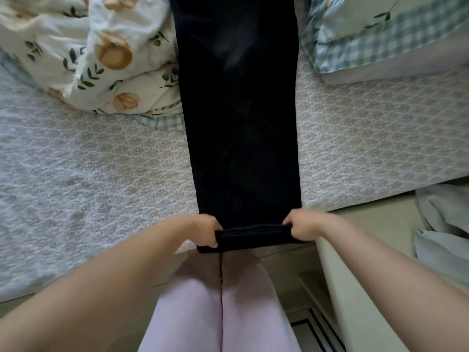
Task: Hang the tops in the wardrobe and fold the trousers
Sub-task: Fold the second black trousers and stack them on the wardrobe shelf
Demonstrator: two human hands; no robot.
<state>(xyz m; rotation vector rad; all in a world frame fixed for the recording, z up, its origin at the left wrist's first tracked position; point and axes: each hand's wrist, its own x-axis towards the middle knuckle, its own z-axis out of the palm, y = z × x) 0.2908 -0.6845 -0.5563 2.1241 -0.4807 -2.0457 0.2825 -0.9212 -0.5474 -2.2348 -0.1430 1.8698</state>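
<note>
Looking down from above at a bed. A pair of long, near-black fabric trousers (pixel 241 110) lies flat and lengthwise on it. They run as one straight band from 12 o'clock, down through the centre, to the bed's near edge at 6 o'clock.

The near end of the trousers is held just off that edge, with its layered edges showing. The left hand (pixel 205 232) holds the left corner of this end, its fingers curled closed round the cloth. The right hand (pixel 304 226) holds the right corner the same way. Two bare forearms reach in from 7 o'clock and 5 o'clock.

The bed is covered by a pale quilted bedspread with a small repeating pattern (pixel 101 161). At 10 to 11 o'clock sits a crumpled white duvet printed with peach-coloured flowers and green leaves (pixel 88 54), which meets the left edge of the trousers. At 1 to 2 o'clock is a pillow in blue-green and white check (pixel 380 39), just beside their right edge.

Off the bed, at 3 to 4 o'clock, lies some crumpled white cloth (pixel 444 224). At 6 o'clock, below the hands, are the person's legs in pale lilac fabric (pixel 220 313).
</note>
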